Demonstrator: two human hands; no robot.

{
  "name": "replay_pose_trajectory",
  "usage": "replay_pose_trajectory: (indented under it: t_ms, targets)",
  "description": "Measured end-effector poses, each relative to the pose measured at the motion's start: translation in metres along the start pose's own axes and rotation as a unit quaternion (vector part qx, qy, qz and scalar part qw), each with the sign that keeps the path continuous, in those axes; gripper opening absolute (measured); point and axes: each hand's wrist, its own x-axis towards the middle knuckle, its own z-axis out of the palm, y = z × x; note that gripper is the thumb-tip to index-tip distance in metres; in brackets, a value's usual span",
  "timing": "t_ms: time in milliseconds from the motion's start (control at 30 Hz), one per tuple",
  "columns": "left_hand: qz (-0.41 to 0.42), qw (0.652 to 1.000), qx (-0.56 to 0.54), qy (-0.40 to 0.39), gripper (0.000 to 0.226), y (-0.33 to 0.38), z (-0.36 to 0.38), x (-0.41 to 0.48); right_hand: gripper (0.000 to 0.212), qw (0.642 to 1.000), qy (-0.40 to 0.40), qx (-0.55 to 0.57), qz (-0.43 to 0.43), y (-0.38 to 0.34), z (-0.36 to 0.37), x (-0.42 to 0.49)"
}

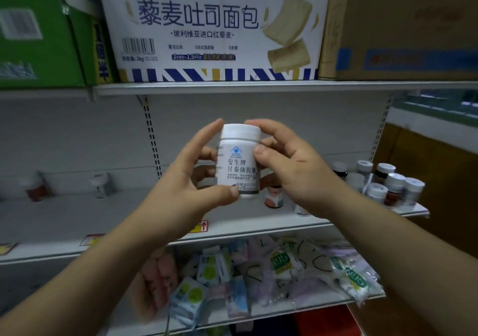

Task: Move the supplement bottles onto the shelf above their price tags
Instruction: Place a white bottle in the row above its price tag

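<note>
Shelf bottles (pixel 388 184) blurred, labels unreadable. White supplement bottle (pixel 239 160) held upright, left hand (pixel 186 178) and right hand (pixel 292 170) grip closed around it.

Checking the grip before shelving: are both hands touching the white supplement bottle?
Touching. The head view shows left hand and right hand fingers wrapped on the white supplement bottle.

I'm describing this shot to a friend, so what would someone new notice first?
First, the white bottle held up at centre between the left hand and right hand, label facing the camera. Next, the big bread carton on the top shelf right above it. Then the cluster of capped bottles at the right end of the middle shelf.
</note>
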Motion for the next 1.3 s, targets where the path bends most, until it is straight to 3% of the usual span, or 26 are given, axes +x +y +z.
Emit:
replay_pose_trajectory:
  t_ms: [267,667,867,1300]
  targets:
    - [0.050,0.999,-0.012,0.013,0.076,0.036,0.039,-0.010,0.033,0.998,-0.020,-0.007,-0.056,-0.036,-0.024,-0.030]
    - [-0.024,0.995,0.054,0.079,0.081,0.026,0.046,-0.030,0.037,0.995,-0.086,0.045,-0.037,0.005,-0.022,-0.024]
    - [-0.084,0.982,0.100,0.140,0.085,-0.027,-0.005,-0.046,0.044,0.994,-0.100,0.027,0.020,0.055,0.042,0.010]
    - [-0.181,0.966,0.121,0.136,0.080,-0.092,-0.212,-0.105,0.041,0.991,-0.099,0.020,0.092,0.124,0.239,0.098]
